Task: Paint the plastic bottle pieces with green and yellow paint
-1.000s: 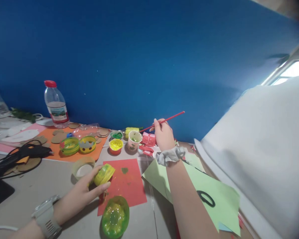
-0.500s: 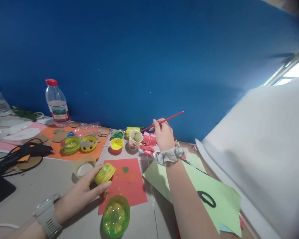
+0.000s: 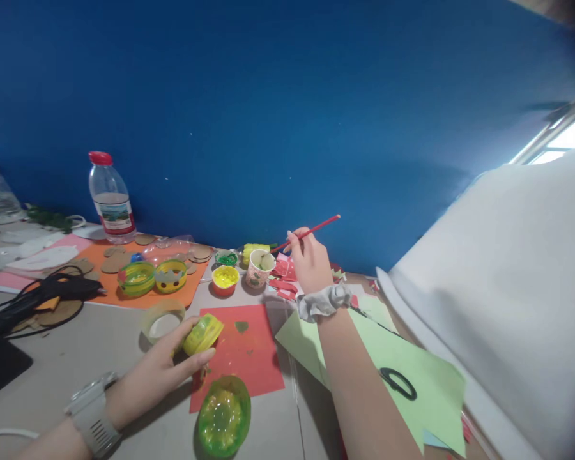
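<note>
Paintbrush (image 3: 322, 225), red and slanted, is pinched in the right hand (image 3: 312, 262), its tip lowered to the mouth of a patterned paper cup (image 3: 256, 279). Thumb and fingers of the left hand (image 3: 148, 377) grip a yellow-green painted piece (image 3: 202, 335) by its sides, probably for steadiness. It is above the left edge of stained red paper (image 3: 249, 358), perhaps laid to catch drips. A green bowl (image 3: 224, 418) sits near; yellow paint (image 3: 225, 276) stands far, left of the cup.

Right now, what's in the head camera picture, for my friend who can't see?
The left hand holds a yellow-green painted piece; the right hand holds a red brush at a patterned cup. A capped bottle stands behind.
</note>
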`<state>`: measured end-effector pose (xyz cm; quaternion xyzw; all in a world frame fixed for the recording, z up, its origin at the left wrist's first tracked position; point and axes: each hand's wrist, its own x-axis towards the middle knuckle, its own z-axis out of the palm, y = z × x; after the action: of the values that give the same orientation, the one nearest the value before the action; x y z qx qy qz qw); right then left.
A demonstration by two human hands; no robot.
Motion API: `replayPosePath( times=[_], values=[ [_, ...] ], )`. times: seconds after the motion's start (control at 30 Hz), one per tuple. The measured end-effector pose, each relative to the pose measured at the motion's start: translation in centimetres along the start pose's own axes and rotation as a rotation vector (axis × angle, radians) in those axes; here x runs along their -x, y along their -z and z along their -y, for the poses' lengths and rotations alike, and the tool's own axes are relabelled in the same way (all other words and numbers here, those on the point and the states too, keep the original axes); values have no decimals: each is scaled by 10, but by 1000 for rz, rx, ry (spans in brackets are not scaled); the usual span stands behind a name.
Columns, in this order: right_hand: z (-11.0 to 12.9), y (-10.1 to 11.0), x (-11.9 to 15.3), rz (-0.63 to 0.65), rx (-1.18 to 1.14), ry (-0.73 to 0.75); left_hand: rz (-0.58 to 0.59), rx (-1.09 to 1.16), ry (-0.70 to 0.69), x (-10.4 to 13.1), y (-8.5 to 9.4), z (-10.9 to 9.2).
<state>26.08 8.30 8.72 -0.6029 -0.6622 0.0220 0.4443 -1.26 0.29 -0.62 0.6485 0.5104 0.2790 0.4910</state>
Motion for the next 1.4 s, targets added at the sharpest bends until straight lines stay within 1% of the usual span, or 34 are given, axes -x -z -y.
replayPosePath(
  times=[0.13,0.33,0.43,0.53,0.77,0.9,1.0,1.1,1.2,1.4],
  values=[
    [5,-3,1,47,63,54,16,-3,3,0,-1,1],
    [11,-4,1,77,149,83,-65,-16,-14,-1,1,3],
    [13,-3,1,100,178,75,-39,-9,-26,-1,0,1],
    [18,0,1,132,191,60,2,-17,-8,0,-1,1],
    [31,11,5,249,165,10,21,-23,3,-1,1,9],
    [32,13,5,288,119,14,40,-28,4,-2,2,8],
    [31,11,4,286,79,-1,55,-45,4,-2,1,5],
    [31,10,3,243,68,-27,43,-38,-4,-2,1,3],
    [30,8,3,207,90,-38,24,-22,-20,-1,1,3],
    [29,6,3,191,137,-27,44,-32,-22,-2,1,4]
  ],
)
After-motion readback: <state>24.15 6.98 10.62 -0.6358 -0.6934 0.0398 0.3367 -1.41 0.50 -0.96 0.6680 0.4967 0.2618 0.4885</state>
